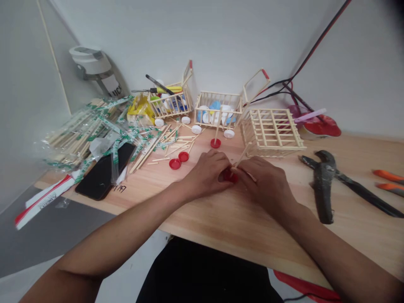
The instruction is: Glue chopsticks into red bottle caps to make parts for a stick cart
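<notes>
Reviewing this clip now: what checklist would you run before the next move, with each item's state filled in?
1. Left grip on the red cap: ok, fingers are at its side.
2. Right grip on the stick: ok, held between thumb and finger.
3. Stick seated in that cap: cannot tell, fingers hide much of the joint.
4. Second stick in its own cap: ok, standing roughly upright.
5. Black tool clear of the right grip: ok, it lies apart to the right.
6. Phone free of wrappers: not ok, a wrapper overlaps it.
</notes>
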The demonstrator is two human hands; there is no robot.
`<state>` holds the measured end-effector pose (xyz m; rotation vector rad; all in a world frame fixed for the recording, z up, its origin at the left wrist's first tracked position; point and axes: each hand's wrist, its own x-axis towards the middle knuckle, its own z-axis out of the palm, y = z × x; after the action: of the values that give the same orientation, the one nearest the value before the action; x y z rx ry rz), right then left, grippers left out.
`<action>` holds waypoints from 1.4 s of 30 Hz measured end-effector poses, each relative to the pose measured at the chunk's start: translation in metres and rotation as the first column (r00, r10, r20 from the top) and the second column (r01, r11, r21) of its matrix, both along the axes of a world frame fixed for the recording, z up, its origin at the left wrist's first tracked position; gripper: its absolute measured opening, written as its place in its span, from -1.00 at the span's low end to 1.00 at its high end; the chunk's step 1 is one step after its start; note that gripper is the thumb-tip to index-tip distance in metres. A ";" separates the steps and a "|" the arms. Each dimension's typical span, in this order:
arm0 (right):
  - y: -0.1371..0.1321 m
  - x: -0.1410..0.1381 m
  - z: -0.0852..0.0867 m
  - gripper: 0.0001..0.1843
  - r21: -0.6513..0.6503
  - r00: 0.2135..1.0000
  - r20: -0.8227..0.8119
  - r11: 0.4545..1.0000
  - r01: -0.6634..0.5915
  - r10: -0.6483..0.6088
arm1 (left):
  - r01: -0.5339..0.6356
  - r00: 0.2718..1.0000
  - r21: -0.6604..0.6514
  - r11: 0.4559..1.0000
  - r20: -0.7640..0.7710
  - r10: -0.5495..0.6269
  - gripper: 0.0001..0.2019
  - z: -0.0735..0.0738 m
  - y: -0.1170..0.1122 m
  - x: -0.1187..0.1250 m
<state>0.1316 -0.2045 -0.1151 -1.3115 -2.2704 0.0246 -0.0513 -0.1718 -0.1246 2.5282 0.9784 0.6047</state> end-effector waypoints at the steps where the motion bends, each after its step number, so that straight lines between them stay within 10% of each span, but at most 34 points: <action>1: 0.000 0.000 0.000 -0.68 -0.003 1.000 -0.003 1.000 -0.004 0.004 | -0.006 1.000 0.000 1.000 -0.003 0.006 -0.81 0.000 0.000 0.000; 42: 0.000 -0.001 0.000 -0.67 0.005 1.000 -0.016 1.000 0.000 0.000 | 0.002 1.000 0.015 1.000 -0.006 -0.002 -0.80 -0.001 0.002 0.000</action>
<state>0.1311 -0.2050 -0.1156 -1.3040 -2.2562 0.0295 -0.0510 -0.1702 -0.1258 2.5456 0.9769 0.6066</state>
